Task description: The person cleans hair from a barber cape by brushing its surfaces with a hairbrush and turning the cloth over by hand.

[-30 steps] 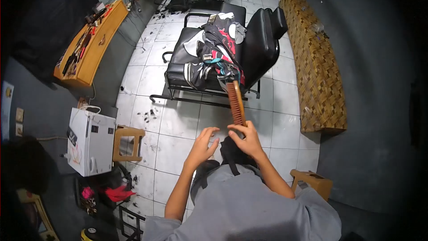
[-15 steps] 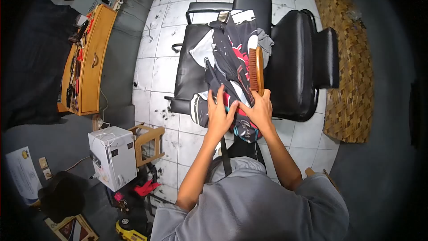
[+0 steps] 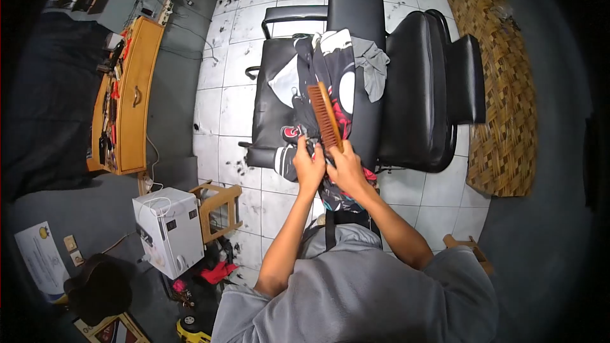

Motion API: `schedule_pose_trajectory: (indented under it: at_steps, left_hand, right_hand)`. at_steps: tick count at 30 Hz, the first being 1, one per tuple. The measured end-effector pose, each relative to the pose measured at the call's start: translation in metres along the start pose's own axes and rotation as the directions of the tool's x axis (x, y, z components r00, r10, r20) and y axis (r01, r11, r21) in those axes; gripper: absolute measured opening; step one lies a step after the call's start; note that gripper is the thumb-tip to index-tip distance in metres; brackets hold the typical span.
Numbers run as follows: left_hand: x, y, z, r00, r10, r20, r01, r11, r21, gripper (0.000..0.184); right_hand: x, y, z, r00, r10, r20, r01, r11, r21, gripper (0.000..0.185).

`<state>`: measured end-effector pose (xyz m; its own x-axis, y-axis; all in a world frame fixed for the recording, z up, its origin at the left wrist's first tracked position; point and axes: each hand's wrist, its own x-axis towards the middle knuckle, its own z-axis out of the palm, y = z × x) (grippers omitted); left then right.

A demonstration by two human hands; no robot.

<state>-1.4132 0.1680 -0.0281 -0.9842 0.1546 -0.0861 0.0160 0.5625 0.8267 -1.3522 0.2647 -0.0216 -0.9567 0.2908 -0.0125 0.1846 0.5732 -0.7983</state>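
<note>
My right hand [image 3: 346, 166] is closed on a wooden brush [image 3: 326, 116], whose reddish-brown bristles face left and whose far end points away from me. Just left of it, my left hand [image 3: 309, 166] has its fingers closed on the dark patterned cloth [image 3: 340, 67] with red and white parts. That cloth lies over the black chair seat [image 3: 270, 124] and hangs towards me past its near edge. Beside it a grey cloth [image 3: 370, 68] rests on the chair.
The black chair back [image 3: 416, 92] is on the right, with a woven bench [image 3: 502, 101] beyond. At left are a wooden drawer shelf [image 3: 136, 98], a white cabinet [image 3: 168, 232] and a wooden stool [image 3: 219, 211]. Dark hair clippings lie on the tiled floor [image 3: 238, 111].
Both hands have come to the cloth, and the left one has closed on it. The cloth has been pulled towards me, away from the grey one. The brush has tilted left.
</note>
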Motion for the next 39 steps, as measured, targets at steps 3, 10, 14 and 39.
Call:
schedule_pose_trajectory:
  at_steps: [3,10,14,39]
  left_hand:
    - [-0.039,-0.032,-0.031,0.998,-0.057,0.012,0.058,0.995,-0.081,0.035]
    - [-0.165,-0.085,-0.105,0.961,-0.158,0.227,0.277,0.556,-0.784,0.023]
    - [-0.248,-0.095,-0.126,0.933,-0.162,0.320,0.358,0.351,-0.865,0.026]
    - [-0.612,-0.099,-0.086,0.829,-0.290,0.479,0.557,0.509,-0.656,0.026]
  right_hand:
    - [-0.038,-0.022,0.017,0.999,-0.051,0.009,0.050,0.995,0.089,0.030]
    - [-0.174,-0.071,0.042,0.995,-0.085,0.052,0.069,0.963,0.260,0.035]
    - [-0.262,-0.086,0.045,1.000,0.002,0.021,-0.009,0.943,0.333,0.032]
    - [-0.631,-0.011,-0.067,0.900,0.223,0.375,-0.349,0.884,0.311,0.036]
